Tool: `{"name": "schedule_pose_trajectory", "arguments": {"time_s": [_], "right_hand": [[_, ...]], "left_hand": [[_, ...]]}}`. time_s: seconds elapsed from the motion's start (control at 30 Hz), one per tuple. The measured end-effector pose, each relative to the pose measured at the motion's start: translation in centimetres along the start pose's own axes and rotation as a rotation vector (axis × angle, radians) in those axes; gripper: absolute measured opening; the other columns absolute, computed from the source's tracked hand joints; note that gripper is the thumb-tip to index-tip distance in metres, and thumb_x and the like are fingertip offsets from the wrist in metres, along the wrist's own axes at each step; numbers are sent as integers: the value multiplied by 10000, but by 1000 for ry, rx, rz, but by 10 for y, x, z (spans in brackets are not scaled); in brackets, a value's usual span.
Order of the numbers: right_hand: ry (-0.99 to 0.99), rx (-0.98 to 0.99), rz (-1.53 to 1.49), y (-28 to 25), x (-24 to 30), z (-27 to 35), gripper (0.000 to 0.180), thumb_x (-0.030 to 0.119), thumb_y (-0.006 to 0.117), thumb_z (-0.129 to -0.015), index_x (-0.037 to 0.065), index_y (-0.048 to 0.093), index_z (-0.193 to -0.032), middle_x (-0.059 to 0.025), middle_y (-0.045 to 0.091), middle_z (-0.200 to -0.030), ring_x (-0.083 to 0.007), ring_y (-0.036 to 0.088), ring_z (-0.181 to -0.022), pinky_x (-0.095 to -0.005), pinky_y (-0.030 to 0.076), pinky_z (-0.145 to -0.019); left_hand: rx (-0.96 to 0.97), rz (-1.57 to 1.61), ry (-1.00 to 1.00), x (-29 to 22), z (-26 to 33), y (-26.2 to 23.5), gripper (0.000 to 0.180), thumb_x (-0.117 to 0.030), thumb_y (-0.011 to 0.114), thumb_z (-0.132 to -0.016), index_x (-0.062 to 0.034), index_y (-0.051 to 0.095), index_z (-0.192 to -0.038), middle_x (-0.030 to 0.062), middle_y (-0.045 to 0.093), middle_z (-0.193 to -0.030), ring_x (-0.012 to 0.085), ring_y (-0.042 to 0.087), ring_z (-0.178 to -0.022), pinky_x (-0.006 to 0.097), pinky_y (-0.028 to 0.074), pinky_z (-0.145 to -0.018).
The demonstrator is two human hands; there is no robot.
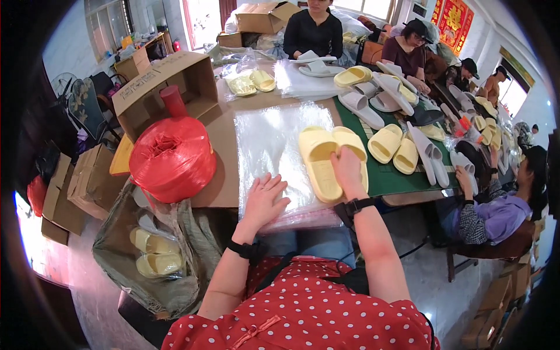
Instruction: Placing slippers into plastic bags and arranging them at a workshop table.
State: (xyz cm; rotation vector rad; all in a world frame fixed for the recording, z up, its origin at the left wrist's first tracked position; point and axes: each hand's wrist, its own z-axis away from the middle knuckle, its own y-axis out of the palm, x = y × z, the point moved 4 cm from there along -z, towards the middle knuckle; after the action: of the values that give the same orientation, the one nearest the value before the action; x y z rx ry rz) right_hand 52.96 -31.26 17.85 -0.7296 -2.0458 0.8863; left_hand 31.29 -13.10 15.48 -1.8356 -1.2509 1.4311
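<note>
In front of me lies a stack of clear plastic bags (262, 140). My left hand (266, 201) rests flat on its near left part, fingers spread and holding nothing. On the right side of the stack is a pair of pale yellow slippers (322, 170), side by side with toes pointing away. My right hand (348, 170) is closed on the pair at the inner edges where the two slippers meet; its fingertips are partly hidden. Another yellow pair (385, 144) sits just to the right on the green mat (385, 181).
Left of the bags stand a big red roll of plastic twine (172, 157) and an open cardboard box (166, 87). A woven sack (146, 286) below holds bagged yellow slippers. Grey slippers (429, 154) pile up at right. Several people sit around the table; one person (496, 216) is close on the right.
</note>
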Motion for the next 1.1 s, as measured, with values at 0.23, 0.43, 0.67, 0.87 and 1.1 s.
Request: {"name": "schedule_pose_trajectory", "arguments": {"time_s": [0.23,0.43,0.67,0.87,1.1], "right_hand": [[-15,-31,-383,-66,86,39,253,229,653,-925,-4,582,-852,-240,627,-850,-452,607,-803,-526,465,-705],[-178,165,-415,4,121,91,254,243,630,-930,0,559,-899,-242,614,-828,-459,608,-843,-540,472,-734],[-30,89,-137,-6,38,69,242,237,617,-945,1,568,-922,-235,639,-887,-445,639,-818,-529,507,-720],[230,-49,-171,-55,-41,73,302,247,641,-949,-25,556,-848,-255,620,-821,-455,617,-782,-500,476,-681],[270,-167,-404,-117,-29,99,325,259,654,-976,-56,586,-937,-197,646,-826,-269,602,-729,-378,480,-693]], "left_hand": [[16,-102,23,8,5,6,494,-370,669,-880,-88,634,-1283,140,555,-1428,385,398,-1416,522,225,-1206],[-85,647,-276,1,5,3,504,-315,666,-926,-51,567,-1344,139,580,-1387,298,558,-1277,456,427,-1093],[84,-130,1,0,3,3,670,-467,666,-880,-101,528,-1425,112,453,-1538,364,305,-1476,497,171,-1230],[182,-153,-16,-15,1,-12,857,-609,707,-791,-136,489,-1472,128,369,-1595,362,263,-1501,498,190,-1226],[120,-141,-54,-16,-28,-8,791,-544,711,-834,-114,497,-1463,179,352,-1591,384,254,-1498,498,200,-1229]]}}
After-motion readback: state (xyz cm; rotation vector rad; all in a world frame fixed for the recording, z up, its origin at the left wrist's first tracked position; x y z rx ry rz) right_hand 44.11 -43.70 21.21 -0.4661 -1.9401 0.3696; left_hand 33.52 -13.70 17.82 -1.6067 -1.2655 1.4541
